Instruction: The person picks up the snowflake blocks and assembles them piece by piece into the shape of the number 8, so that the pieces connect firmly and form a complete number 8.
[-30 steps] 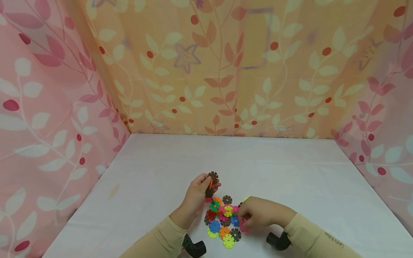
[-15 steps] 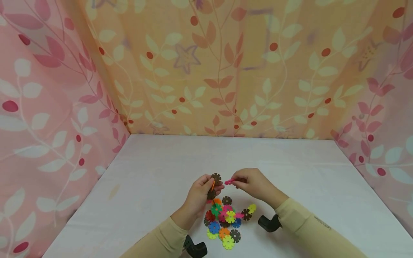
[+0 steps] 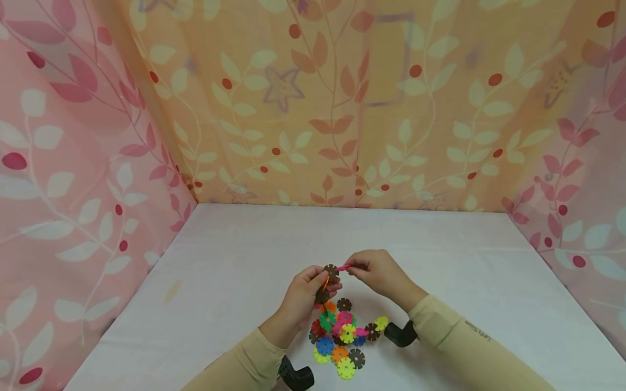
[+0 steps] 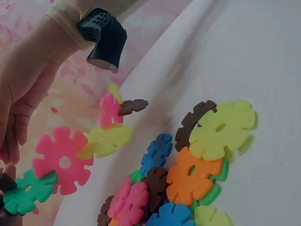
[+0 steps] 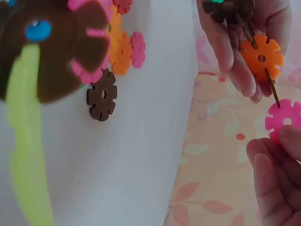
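My left hand (image 3: 298, 298) grips a chain of notched plastic flower discs. A brown disc (image 3: 331, 272) is at its top end, with an orange disc (image 5: 262, 57) slotted below it. From the hand the chain hangs on through a green disc (image 4: 29, 190), a pink disc (image 4: 64, 161) and a yellow disc (image 4: 106, 140). Between thumb and fingers my right hand (image 3: 383, 274) pinches another pink disc (image 5: 278, 115). It meets the edge of the top brown disc in the right wrist view; how deep the notches sit cannot be told.
Below the hands a pile of loose discs, among them a blue disc (image 3: 325, 345) and an orange disc (image 3: 339, 355), lies on the white tabletop (image 3: 235, 239). Black wrist cameras show under both sleeves. Patterned curtains (image 3: 274, 136) enclose the back and sides.
My right hand has risen from the pile with a pink disc and moved left until it meets the chain's top brown disc. The left hand has shifted slightly right.
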`<state>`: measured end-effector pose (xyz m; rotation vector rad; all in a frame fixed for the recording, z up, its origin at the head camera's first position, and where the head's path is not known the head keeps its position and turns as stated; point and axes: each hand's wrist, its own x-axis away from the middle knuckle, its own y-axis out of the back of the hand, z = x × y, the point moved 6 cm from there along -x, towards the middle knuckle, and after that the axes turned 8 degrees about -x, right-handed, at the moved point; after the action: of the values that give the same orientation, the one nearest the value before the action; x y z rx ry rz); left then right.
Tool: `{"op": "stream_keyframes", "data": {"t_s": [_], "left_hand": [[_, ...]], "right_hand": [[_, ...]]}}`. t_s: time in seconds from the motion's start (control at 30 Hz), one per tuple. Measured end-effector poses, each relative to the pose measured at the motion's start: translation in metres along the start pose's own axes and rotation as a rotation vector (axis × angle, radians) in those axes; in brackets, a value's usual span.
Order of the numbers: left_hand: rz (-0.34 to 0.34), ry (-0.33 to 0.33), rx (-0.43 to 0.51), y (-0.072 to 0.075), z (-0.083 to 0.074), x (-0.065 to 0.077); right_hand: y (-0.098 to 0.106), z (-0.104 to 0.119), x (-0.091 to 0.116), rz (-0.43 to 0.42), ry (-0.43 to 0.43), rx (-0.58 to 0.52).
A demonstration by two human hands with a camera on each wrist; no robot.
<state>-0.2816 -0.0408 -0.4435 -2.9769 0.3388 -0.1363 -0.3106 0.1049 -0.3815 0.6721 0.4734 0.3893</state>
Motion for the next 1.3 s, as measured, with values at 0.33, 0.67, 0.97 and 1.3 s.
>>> {"op": "stream_keyframes", "data": {"t_s": [0.33,0.67,0.97,1.3], "left_hand": [[-0.047,0.031,-0.034,-0.004,0.001,0.001],[-0.074,0.004,-0.117,-0.006,0.005,0.001],[0.033,0.042,-0.110,-0.011,0.013,0.004],[0.123,0.070,-0.112,-0.012,0.017,0.002]], "right_hand": [[-0.003,0.012,0.000,-0.002,0.149,0.183],[-0.005,0.018,0.003,-0.002,0.271,0.277],[-0.010,0.011,0.001,0.103,0.149,0.229],[-0.022,0.010,0.003,0.170,0.107,0.226]]}}
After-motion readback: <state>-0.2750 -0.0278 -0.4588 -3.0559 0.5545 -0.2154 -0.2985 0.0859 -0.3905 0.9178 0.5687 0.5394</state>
